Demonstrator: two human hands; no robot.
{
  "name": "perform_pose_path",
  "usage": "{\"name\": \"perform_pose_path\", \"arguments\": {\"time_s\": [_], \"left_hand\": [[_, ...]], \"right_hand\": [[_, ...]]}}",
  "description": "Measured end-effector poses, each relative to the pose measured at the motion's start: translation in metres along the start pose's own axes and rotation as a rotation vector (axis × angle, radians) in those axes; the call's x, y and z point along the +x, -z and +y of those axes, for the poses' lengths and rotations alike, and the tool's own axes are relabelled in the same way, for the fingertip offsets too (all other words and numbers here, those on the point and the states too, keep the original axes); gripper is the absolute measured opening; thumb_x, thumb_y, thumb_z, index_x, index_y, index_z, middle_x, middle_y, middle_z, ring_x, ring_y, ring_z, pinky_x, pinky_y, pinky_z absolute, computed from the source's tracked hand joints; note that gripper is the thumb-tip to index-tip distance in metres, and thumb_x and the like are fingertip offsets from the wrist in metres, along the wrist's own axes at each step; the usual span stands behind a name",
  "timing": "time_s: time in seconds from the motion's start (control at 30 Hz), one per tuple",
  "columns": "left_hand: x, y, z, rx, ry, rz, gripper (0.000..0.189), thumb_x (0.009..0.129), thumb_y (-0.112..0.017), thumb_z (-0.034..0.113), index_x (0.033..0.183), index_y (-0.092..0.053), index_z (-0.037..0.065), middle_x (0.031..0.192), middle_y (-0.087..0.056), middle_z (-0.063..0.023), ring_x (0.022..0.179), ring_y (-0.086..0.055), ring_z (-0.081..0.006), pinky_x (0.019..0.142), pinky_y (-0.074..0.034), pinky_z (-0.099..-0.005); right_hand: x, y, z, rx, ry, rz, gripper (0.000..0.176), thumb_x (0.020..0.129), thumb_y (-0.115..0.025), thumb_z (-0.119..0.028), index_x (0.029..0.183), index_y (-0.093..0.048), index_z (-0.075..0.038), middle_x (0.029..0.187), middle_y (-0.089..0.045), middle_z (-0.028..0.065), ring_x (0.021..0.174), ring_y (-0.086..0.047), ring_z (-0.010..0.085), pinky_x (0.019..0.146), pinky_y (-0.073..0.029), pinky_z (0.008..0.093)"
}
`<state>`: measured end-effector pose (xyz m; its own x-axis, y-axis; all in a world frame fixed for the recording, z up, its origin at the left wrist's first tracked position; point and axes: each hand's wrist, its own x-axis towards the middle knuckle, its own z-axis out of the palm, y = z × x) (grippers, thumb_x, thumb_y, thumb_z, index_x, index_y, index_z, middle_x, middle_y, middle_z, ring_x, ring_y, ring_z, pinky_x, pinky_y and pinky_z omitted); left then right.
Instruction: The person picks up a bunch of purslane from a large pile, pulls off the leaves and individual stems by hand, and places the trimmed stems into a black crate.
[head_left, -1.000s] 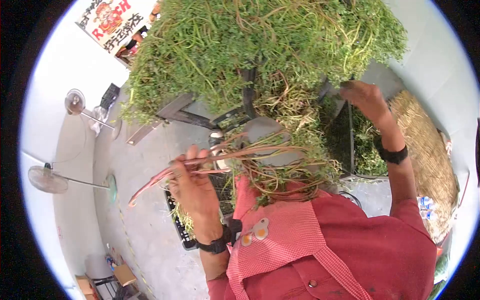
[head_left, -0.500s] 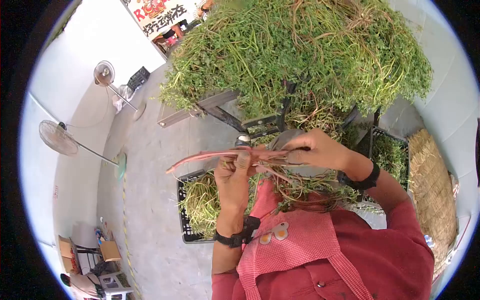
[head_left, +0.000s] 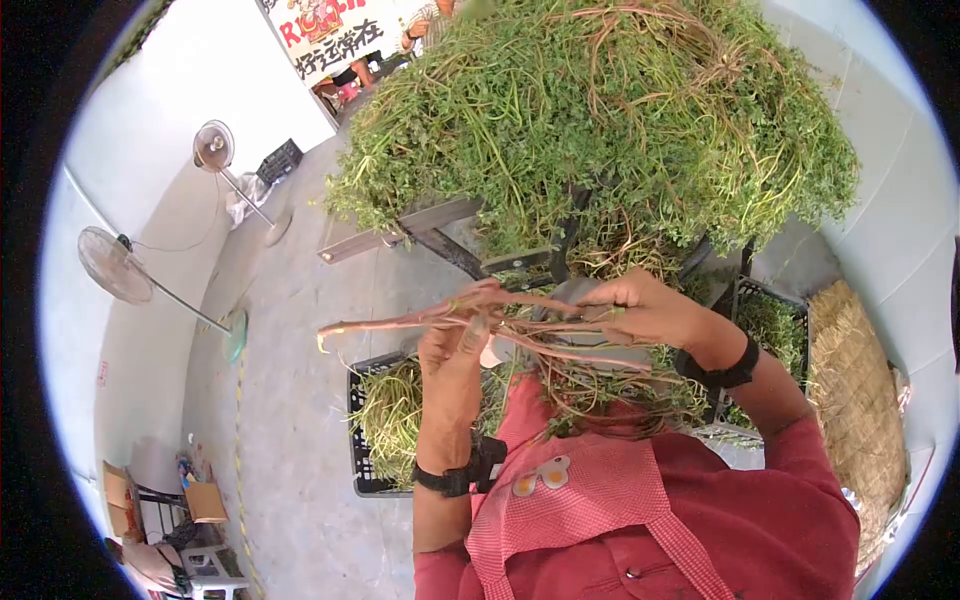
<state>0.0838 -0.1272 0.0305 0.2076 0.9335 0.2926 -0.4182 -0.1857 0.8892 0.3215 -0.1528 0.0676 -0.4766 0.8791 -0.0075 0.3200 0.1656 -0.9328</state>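
A reddish-stemmed leafy plant (head_left: 400, 323) is held in front of my chest, its pale root end pointing left. My left hand (head_left: 452, 362) is closed around the thick stems, thumb on top. My right hand (head_left: 645, 308) pinches the branches at the right, its fingertips partly hidden. Thinner stems and leaves hang below, over the red checked apron (head_left: 600, 480). Just beyond the hands rises a large heap of leafy green plants (head_left: 600, 120), resting on a metal-framed stand (head_left: 440, 215).
A black crate (head_left: 368, 480) of pale stems stands on the floor beside my left forearm. At right are another crate (head_left: 770, 290) with greens and a woven mat (head_left: 850, 380). Two pedestal fans (head_left: 115, 265) stand at left. A person (head_left: 435, 22) is partly visible at the back.
The held plant's stems have spread apart more, and its root end has shifted left. My left hand has moved slightly left and down; my right hand remains at the branches.
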Motion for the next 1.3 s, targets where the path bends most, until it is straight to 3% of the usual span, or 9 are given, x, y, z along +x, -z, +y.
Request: {"name": "perform_pose_path", "arguments": {"time_s": [0.3,0.5,0.57,0.7,0.8,0.97,1.13,1.17,1.3], "left_hand": [[0.003,-0.006,-0.001,-0.128,0.091,-0.106,0.022,0.09,-0.055,0.019,0.099,-0.058,0.0,0.074,-0.06,-0.0061,0.063,-0.057,-0.0154,0.064,-0.051,-0.0299],[0.0,-0.008,0.002,0.06,0.349,-0.006,0.016,0.091,-0.047,0.018,0.08,-0.051,0.008,0.054,-0.031,0.0043,0.044,-0.028,-0.0072,0.035,-0.023,-0.0218],[0.0,0.008,0.009,-0.676,0.436,-0.143,0.025,0.09,-0.045,0.019,0.066,-0.039,0.014,0.052,-0.028,0.0057,0.04,-0.025,-0.0065,0.036,-0.02,-0.0207],[0.005,0.058,0.041,-0.567,0.166,0.532,0.036,0.089,-0.042,0.019,0.057,-0.025,0.017,0.05,-0.021,0.0052,0.04,-0.017,-0.0072,0.036,-0.016,-0.0235],[0.004,0.115,0.052,-0.61,-0.115,0.335,0.04,0.093,-0.038,0.021,0.057,-0.023,0.015,0.05,-0.017,0.0042,0.042,-0.015,-0.0081,0.036,-0.015,-0.0234],[0.003,0.068,0.037,-0.546,0.064,0.092,0.044,0.094,-0.043,0.028,0.056,-0.026,0.014,0.053,-0.023,0.0034,0.044,-0.02,-0.0083,0.036,-0.017,-0.0245],[0.011,-0.007,0.013,-0.127,0.253,0.065,0.04,0.094,-0.044,0.039,0.076,-0.058,0.006,0.061,-0.047,0.0005,0.047,-0.03,-0.0065,0.038,-0.022,-0.0217],[0.013,-0.022,0.01,-0.111,0.243,0.05,0.041,0.094,-0.044,0.04,0.086,-0.06,0.003,0.071,-0.055,-0.003,0.047,-0.033,-0.006,0.038,-0.023,-0.0203],[0.019,-0.059,0.015,-0.004,0.162,-0.079,0.046,0.093,-0.044,0.042,0.105,-0.06,0.0,0.094,-0.066,-0.0116,0.049,-0.04,-0.0057,0.041,-0.027,-0.0169]], "right_hand": [[0.003,-0.001,0.003,-0.048,-0.064,0.009,0.027,0.089,-0.053,-0.027,0.101,-0.064,-0.005,0.055,-0.048,-0.0013,0.048,-0.044,0.0052,0.045,-0.035,0.0235],[0.03,-0.014,-0.002,-0.295,0.343,0.138,0.028,0.09,-0.052,-0.028,0.095,-0.064,-0.003,0.054,-0.048,0.0025,0.049,-0.043,0.0066,0.046,-0.036,0.0265],[0.022,0.004,-0.018,-0.345,0.25,0.122,0.028,0.09,-0.052,-0.027,0.093,-0.064,-0.003,0.054,-0.048,0.0027,0.05,-0.043,0.0065,0.047,-0.035,0.0261],[0.008,0.048,-0.021,-0.312,0.157,0.188,0.028,0.091,-0.051,-0.027,0.091,-0.065,-0.003,0.054,-0.044,-0.0003,0.049,-0.037,0.0066,0.045,-0.03,0.0262],[-0.005,0.086,-0.027,-0.323,0.254,0.303,0.027,0.093,-0.05,-0.026,0.095,-0.066,-0.006,0.054,-0.041,-0.0059,0.046,-0.032,0.0037,0.041,-0.025,0.0229],[-0.007,0.114,-0.094,0.146,0.082,0.332,0.025,0.093,-0.045,-0.019,0.097,-0.058,0.002,0.05,-0.04,-0.0025,0.043,-0.034,0.0046,0.037,-0.026,0.023],[0.028,0.105,-0.128,0.697,0.414,0.127,0.033,0.096,-0.041,-0.02,0.116,-0.044,0.007,0.067,-0.047,0.0035,0.044,-0.036,0.0066,0.037,-0.028,0.0199],[0.039,0.101,-0.124,0.799,0.589,-0.054,0.032,0.097,-0.038,-0.02,0.114,-0.043,0.006,0.078,-0.054,0.0083,0.054,-0.05,0.0133,0.048,-0.044,0.0248],[0.075,0.056,-0.113,0.914,0.726,0.039,0.026,0.096,-0.04,-0.019,0.102,-0.046,0.005,0.091,-0.06,0.0193,0.082,-0.063,0.0311,0.073,-0.054,0.0422]]}}
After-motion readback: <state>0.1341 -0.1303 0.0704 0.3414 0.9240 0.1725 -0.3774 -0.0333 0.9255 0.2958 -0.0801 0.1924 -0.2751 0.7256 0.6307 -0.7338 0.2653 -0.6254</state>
